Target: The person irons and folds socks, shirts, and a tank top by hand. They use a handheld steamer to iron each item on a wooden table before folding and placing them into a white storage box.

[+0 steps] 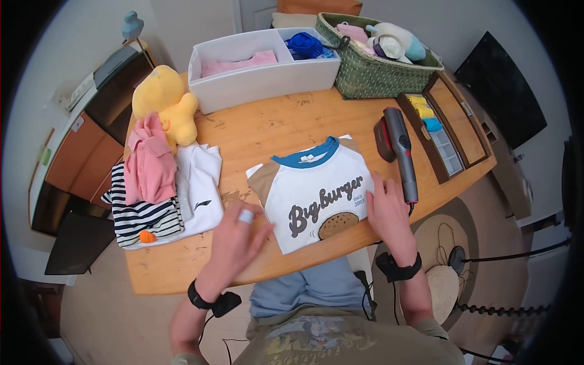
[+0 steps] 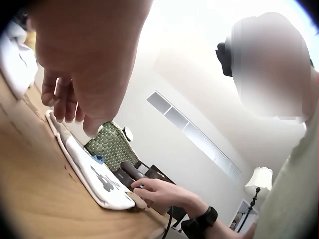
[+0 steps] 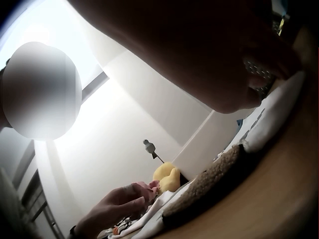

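Observation:
A folded white T-shirt [image 1: 316, 201] with a blue collar, tan shoulders, "Big burger" lettering and a fuzzy brown burger patch [image 3: 207, 186] lies on the wooden table, its collar pointing away from me. By its lower left side is my left hand [image 1: 240, 234], wearing a ring, with loosely bent fingers and nothing in them. In the left wrist view that hand hovers over the table beside the shirt. My right hand [image 1: 389, 207] rests along the shirt's right edge, fingers relaxed at the fabric. A dark handheld steamer [image 1: 399, 152] lies just beyond it.
To the left are a pink garment [image 1: 150, 161], striped clothing [image 1: 143, 222], a white garment [image 1: 201, 182] and a yellow plush toy [image 1: 167, 100]. A white bin [image 1: 261, 85] and green woven basket [image 1: 377, 76] stand behind. An open compartment box [image 1: 441, 131] sits far right.

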`<control>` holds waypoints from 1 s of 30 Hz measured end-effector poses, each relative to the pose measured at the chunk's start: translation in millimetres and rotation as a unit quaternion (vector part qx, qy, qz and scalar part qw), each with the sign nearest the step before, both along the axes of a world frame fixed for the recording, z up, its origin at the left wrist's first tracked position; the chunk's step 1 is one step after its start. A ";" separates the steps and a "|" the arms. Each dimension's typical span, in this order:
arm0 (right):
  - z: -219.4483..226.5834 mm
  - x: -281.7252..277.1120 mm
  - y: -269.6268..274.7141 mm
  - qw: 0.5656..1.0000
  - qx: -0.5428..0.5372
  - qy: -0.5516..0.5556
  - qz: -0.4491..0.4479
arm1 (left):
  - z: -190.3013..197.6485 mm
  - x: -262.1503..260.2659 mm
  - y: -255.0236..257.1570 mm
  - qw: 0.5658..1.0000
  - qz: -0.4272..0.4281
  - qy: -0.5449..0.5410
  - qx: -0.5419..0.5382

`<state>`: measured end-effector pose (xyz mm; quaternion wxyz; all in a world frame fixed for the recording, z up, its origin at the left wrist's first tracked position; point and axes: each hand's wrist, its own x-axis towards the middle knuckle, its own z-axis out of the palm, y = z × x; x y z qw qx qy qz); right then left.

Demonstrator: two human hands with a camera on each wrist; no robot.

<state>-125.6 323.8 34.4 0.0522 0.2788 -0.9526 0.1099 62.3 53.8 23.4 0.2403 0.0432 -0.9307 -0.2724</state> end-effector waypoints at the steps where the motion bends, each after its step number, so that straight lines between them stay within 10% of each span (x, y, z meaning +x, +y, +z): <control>1: 1.7 6.1 5.7 0.999 0.002 0.001 0.033 | 0.7 7.3 7.5 0.998 -0.042 -0.045 -0.012; 6: 12.2 23.9 36.2 0.981 0.060 0.025 0.184 | 1.2 20.4 43.1 0.983 -0.093 -0.070 -0.144; 17: -12.3 5.1 34.6 0.952 0.132 0.157 0.226 | -4.6 13.2 68.3 0.892 -0.075 -0.137 -0.424; 30: -25.8 -1.9 29.9 0.937 0.088 0.229 0.249 | -9.1 -0.4 55.5 0.917 -0.087 -0.057 -0.385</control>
